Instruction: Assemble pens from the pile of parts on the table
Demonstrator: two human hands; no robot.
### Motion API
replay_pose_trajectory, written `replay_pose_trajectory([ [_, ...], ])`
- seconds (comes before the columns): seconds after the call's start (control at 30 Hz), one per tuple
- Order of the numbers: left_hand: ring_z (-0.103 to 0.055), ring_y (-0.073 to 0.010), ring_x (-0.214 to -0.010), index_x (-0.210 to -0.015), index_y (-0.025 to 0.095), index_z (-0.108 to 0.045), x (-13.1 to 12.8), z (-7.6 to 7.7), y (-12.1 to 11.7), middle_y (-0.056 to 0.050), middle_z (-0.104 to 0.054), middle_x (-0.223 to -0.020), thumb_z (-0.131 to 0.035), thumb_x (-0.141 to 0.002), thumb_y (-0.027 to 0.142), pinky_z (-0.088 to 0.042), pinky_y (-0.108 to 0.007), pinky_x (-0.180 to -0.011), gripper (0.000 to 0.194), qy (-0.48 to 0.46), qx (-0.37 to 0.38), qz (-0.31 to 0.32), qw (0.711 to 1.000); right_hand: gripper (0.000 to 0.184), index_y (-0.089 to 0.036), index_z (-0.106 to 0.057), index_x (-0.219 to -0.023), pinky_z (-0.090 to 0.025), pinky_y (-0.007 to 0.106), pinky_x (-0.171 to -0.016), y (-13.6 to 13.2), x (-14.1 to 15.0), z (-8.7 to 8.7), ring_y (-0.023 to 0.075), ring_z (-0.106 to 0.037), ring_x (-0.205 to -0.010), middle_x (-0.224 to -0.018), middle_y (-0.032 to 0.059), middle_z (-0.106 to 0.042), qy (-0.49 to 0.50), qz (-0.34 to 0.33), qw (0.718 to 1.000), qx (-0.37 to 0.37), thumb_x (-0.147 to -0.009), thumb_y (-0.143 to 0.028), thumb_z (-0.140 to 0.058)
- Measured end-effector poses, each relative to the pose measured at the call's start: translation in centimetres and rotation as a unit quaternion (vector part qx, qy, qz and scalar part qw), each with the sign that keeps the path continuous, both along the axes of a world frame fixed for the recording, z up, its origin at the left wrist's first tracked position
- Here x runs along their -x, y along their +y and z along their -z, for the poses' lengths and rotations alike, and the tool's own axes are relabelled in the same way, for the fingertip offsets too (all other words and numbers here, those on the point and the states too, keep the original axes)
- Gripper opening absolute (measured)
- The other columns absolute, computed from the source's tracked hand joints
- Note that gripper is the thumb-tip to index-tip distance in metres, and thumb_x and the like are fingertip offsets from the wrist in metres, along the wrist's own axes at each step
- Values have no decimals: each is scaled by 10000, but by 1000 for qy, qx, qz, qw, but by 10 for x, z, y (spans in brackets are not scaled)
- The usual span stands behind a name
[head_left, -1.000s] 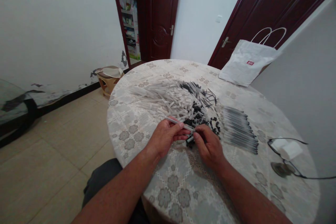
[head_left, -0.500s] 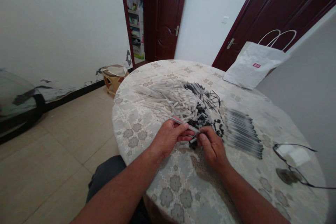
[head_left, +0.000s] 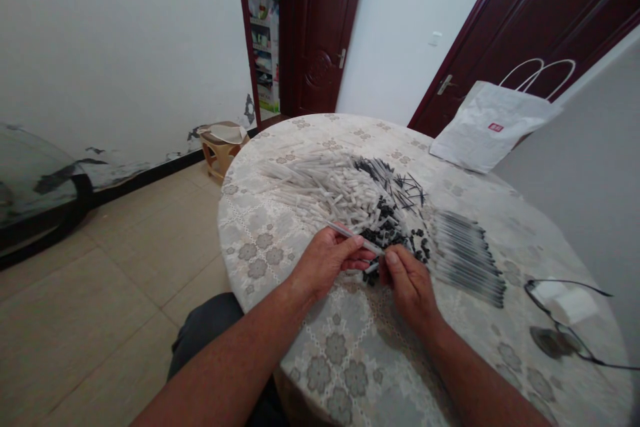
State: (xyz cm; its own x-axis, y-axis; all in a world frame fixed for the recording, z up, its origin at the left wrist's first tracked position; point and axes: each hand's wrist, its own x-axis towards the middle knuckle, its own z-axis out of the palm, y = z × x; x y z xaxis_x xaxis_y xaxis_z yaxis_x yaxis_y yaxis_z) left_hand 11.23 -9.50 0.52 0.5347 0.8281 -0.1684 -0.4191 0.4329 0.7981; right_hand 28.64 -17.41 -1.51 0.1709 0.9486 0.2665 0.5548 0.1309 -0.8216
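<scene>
you have a white bag (head_left: pixel 485 137) at one o'clock and eyeglasses (head_left: pixel 557 326) at two. a stool (head_left: pixel 220 157) stands at your eleven.

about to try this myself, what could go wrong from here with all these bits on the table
The slim tube in the left hand could slip among the loose black pieces. The right hand sits close to the neat row of dark-ended tubes, so a stray sweep could disorder it. The glasses lie near the cloth-covered table's right edge and could be knocked off.
</scene>
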Motion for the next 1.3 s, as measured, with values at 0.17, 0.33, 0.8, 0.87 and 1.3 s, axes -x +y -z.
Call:
replay_pose_trajectory([
  [0.17, -773, -204, -786, -906, 170, -555, 0, 2, 1, -86, -771, -877, -856, -779, 338, -636, -310, -699, 367, -6, 1, 3, 1000, 454, -225, -536, -735, -377, 283, -603, 0, 1, 3, 148, -502, -600, -645, -18, -550, 50, -4, 999, 20, -1078, -484, -388],
  [0.33, -773, -204, -799, -911, 177, -542, 0, 2, 1, -79, -770, -877, -853, -778, 343, -633, -310, -707, 377, -2, -8, 1, 1000, 441, -225, -552, -748, -384, 271, -579, 2, 0, 5, 151, -504, -615, -657, -8, -553, 69, -10, 997, 20, -1068, -492, -410],
  [0.8, -712, -184, -767, -861, 169, -670, 17, -9, 15, -53, -736, -815, -710, -877, 362, -578, -286, -666, 198, 189, -216, 45, 957, 214, -223, -659, -1070, -468, 261, -627, 3, 1, -3, 160, -608, -675, -804, 13, -687, -8, -8, 1000, -15, -991, -404, -578],
  [0.87, -711, -185, -772, -897, 179, -682, 26, -12, 21, -47, -734, -829, -660, -910, 380, -561, -283, -652, 203, 234, -260, 17, 937, 220, -223, -665, -1078, -476, 263, -633, 4, -3, -4, 161, -619, -677, -810, 16, -697, -11, 20, 999, -28, -998, -401, -564],
  [1.3, -670, -265, -990, -1083, 195, -695, 54, 2, 40, -109, -726, -1088, -620, -896, 215, -485, -375, -876, 202, 561, -503, 49, 656, 207, -234, -618, -1119, -493, 267, -625, 7, -15, 1, 165, -652, -693, -837, 15, -706, -7, 73, 996, -56, -1003, -395, -562],
])
